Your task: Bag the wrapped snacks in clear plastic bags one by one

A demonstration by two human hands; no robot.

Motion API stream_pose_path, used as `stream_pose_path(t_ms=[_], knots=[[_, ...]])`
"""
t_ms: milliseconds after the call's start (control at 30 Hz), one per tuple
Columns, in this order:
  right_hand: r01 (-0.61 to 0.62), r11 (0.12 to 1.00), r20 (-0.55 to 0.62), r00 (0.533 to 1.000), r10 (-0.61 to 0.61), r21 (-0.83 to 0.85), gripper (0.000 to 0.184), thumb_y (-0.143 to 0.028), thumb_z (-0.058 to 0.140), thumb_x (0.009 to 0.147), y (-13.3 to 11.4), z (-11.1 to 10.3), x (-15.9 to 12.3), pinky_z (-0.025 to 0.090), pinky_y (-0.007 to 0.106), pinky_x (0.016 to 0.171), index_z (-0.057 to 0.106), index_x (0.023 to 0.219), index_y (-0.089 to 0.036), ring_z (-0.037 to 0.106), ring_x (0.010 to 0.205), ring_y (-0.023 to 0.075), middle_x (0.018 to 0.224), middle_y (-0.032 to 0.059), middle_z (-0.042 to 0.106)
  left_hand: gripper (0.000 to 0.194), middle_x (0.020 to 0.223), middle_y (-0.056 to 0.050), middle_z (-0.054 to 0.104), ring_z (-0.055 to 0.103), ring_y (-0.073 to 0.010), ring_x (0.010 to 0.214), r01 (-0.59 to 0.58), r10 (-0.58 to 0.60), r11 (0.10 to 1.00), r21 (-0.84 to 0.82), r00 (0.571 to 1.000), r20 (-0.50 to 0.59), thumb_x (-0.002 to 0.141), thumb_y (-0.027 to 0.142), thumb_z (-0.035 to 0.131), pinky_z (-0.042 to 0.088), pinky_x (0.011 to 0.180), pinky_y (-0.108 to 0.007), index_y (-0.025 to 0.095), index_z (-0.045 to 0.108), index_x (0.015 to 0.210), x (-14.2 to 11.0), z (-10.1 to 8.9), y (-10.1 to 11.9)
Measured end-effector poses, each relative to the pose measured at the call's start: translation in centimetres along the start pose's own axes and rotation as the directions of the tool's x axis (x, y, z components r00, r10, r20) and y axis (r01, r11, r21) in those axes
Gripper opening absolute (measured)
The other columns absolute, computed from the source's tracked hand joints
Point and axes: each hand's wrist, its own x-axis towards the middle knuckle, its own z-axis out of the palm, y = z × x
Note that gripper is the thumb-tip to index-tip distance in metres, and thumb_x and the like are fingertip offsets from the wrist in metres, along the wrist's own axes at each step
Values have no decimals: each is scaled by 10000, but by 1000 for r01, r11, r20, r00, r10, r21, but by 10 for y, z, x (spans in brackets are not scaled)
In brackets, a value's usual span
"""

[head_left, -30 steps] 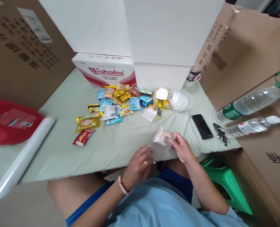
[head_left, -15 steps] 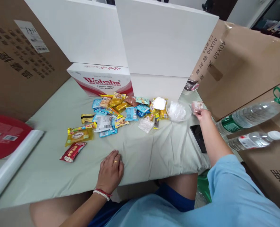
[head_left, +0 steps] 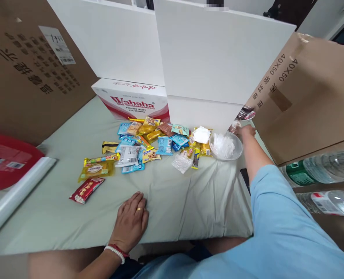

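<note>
The right hand (head_left: 246, 132) is stretched out to the far right of the counter (head_left: 166, 205), its fingers closed around a small pale packet (head_left: 235, 126). The packet sits at the fingertips, on the left side of that hand and partly covered by it, so its printing is too small to read. Just beyond the hand and packet is a bowl (head_left: 250, 118) with dark wrappers (head_left: 244, 112) in it, tucked near the white panel (head_left: 218, 58) and the cardboard box (head_left: 314, 100). Nearer the person, just below the packet, stands a clear plastic bowl (head_left: 238, 154) holding crumpled clear film (head_left: 222, 145); the right forearm passes to its right. A black phone (head_left: 244, 179) shows partly from under the right sleeve. The left hand (head_left: 131, 220) lies palm down on the counter near its front edge, relaxed and gripping nothing, well apart from the packet. The nearest thing to it is a red snack packet (head_left: 86, 190), up and to its left. Between the hands, farther back, lies a heap of wrapped snacks (head_left: 164, 145).
</note>
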Motion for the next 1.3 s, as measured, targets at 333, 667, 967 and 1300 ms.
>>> stream_pose_path(t_ms=[333,667,967,1300], knots=[[535,799,444,667,-599,275,124,-271,795,759,-22,-32,-119,463,275,747,727,812,-182,567,737,160,753,9,695,247,1249,-181,691,602,-333,1257,69,-67,996,-56,997,33,926,187,492,447,1015,-476,162,662,1103,2,-2,6],[843,536,667,418,-616,-33,58,-197,638,855,14,32,-294,409,300,719,606,811,-216,594,809,212,907,71,676,261,1287,-175,665,560,-323,1295,211,-203,953,-216,977,58,927,167,478,430,1072,-511,167,679,1093,3,-4,13],[674,692,433,560,-707,259,153,-338,570,957,94,-24,-418,440,358,700,598,818,-281,551,718,223,801,42,607,298,737,-18,605,548,-158,680,461,-526,265,-847,805,274,973,453,531,465,672,-301,195,634,867,4,-30,44],[375,829,621,550,-559,415,208,-472,646,924,107,-41,-456,494,344,703,648,993,-276,586,754,216,859,34,624,373,661,38,557,455,-95,603,411,-329,-408,-815,767,551,764,507,762,363,593,-239,163,630,823,19,-28,78]])
